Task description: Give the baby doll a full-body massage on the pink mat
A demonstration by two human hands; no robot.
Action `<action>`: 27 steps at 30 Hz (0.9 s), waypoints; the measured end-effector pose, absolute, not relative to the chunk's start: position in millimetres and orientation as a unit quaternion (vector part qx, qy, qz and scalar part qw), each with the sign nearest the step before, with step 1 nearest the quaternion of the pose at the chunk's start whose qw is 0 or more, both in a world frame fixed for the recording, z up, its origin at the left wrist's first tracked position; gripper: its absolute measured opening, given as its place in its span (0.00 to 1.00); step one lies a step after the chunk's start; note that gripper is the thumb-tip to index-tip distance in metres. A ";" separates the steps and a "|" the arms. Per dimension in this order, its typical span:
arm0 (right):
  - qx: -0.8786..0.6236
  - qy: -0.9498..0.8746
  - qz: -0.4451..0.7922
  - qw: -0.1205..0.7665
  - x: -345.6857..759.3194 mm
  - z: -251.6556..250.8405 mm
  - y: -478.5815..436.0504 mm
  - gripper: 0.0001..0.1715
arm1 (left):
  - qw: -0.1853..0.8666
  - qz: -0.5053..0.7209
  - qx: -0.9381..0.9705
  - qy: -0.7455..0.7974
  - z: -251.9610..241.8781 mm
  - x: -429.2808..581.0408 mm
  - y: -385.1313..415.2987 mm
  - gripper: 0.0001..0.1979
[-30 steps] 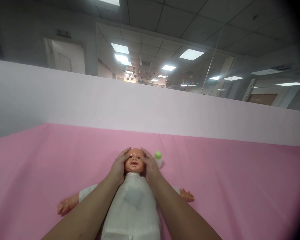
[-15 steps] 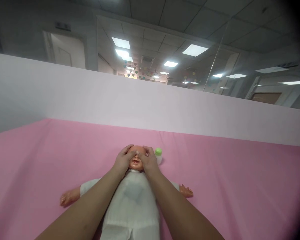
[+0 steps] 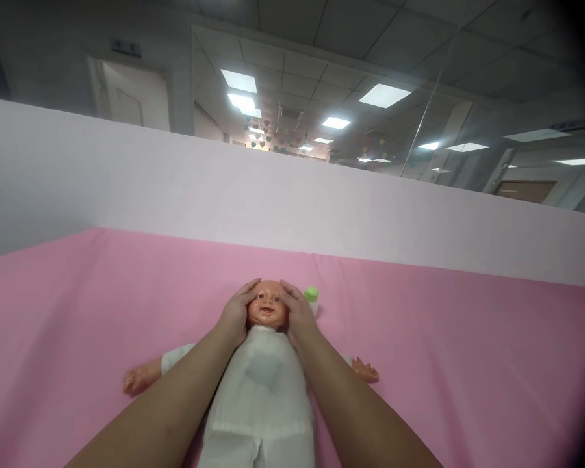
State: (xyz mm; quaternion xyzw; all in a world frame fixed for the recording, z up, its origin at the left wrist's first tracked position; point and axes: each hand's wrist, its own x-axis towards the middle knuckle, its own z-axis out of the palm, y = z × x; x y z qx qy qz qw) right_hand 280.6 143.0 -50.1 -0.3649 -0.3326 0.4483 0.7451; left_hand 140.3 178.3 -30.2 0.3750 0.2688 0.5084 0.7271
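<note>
A baby doll [image 3: 268, 308] in white clothes lies on its back on the pink sheet, its head away from me and its arms spread out. My left hand [image 3: 236, 313] cups the left side of its head, fingers curved along the temple. On the other side, my right hand [image 3: 299, 315] holds the head in the same way. The doll's eyes, nose and mouth show between my hands. Both thumbs lie at the sides of the head. My forearms pass over the doll's arms and partly hide them.
Just right of my right hand stands a small white bottle with a green cap [image 3: 311, 294]. A pink sheet [image 3: 443, 364] covers the surface. Behind it runs a low white padded wall [image 3: 292, 201], with glass panels above.
Both thumbs have moved outward from the middle of the doll's face to the sides of its head, uncovering the eyes. My hands still hold the head.
</note>
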 end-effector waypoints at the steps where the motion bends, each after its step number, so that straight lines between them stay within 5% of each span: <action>1: -0.358 -0.330 0.460 0.743 282.1 -51.3 143.2 0.31 | 0.740 0.505 0.359 0.264 -28.9 138.5 176.8 0.31; 10: -0.326 -0.350 0.502 0.721 276.7 -47.6 138.0 0.36 | 0.722 0.518 0.383 0.254 -33.2 137.6 177.1 0.33; 19: -0.517 -0.455 0.282 0.668 275.4 -34.9 130.1 0.29 | 0.616 0.532 0.488 0.316 -35.4 144.8 178.3 0.29; 27: -0.422 -0.389 0.383 0.724 277.2 -46.2 140.3 0.26 | 0.648 0.538 0.447 0.302 -36.7 148.1 183.3 0.24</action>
